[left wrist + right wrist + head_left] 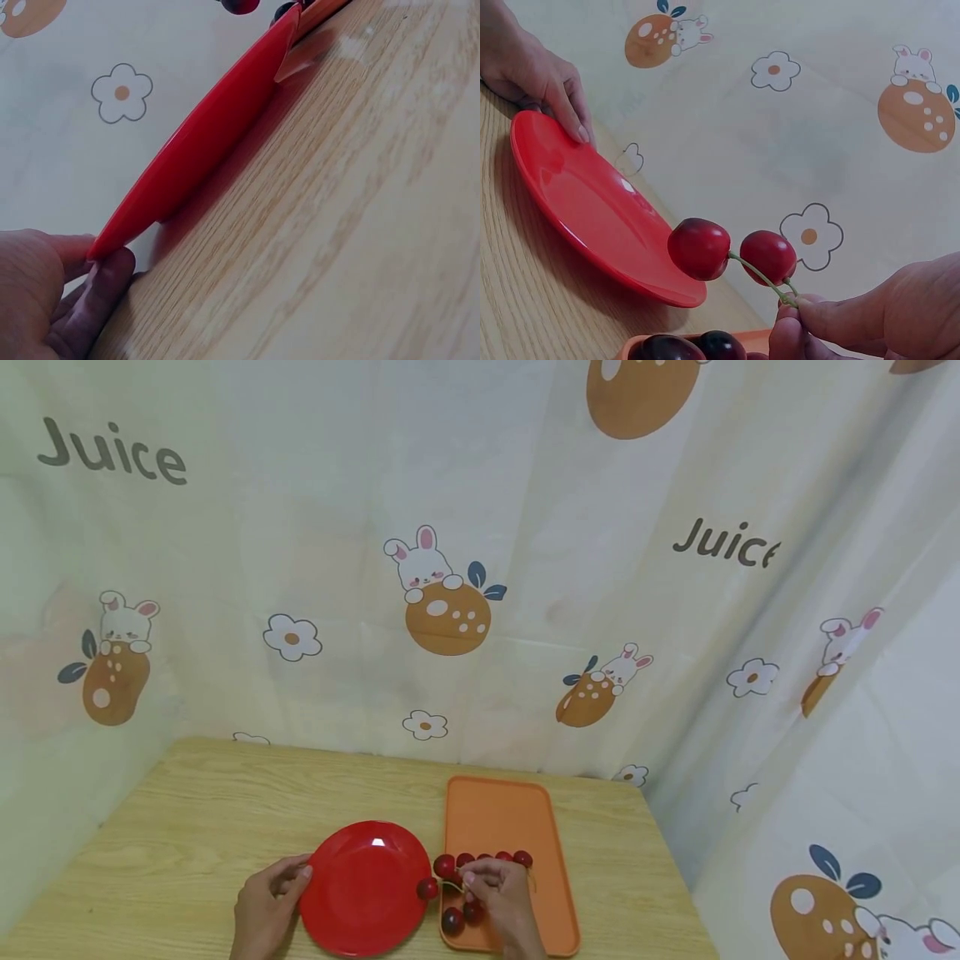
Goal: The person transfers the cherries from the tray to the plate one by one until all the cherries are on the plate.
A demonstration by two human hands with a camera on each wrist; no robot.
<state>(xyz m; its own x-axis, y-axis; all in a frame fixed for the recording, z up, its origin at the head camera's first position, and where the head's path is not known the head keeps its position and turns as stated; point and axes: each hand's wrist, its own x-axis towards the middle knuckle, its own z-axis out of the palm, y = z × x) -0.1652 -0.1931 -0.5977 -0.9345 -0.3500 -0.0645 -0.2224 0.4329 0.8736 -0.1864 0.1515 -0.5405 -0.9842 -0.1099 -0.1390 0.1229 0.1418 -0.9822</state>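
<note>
My left hand pinches the left rim of a round red plate, thumb on top and fingers under the edge. In the left wrist view, the plate's base is down at the wooden table. My right hand pinches the green stems of two joined cherries between thumb and fingers. The pair hangs out to the left of the fingertips, one cherry overlapping the plate's right edge in the head view. Below the right hand, several more dark red cherries lie on an orange tray.
The orange tray stands just right of the plate, longer from front to back. Both sit on a light wood-grain table. A pale curtain with rabbit, fruit and flower prints closes off the back and sides.
</note>
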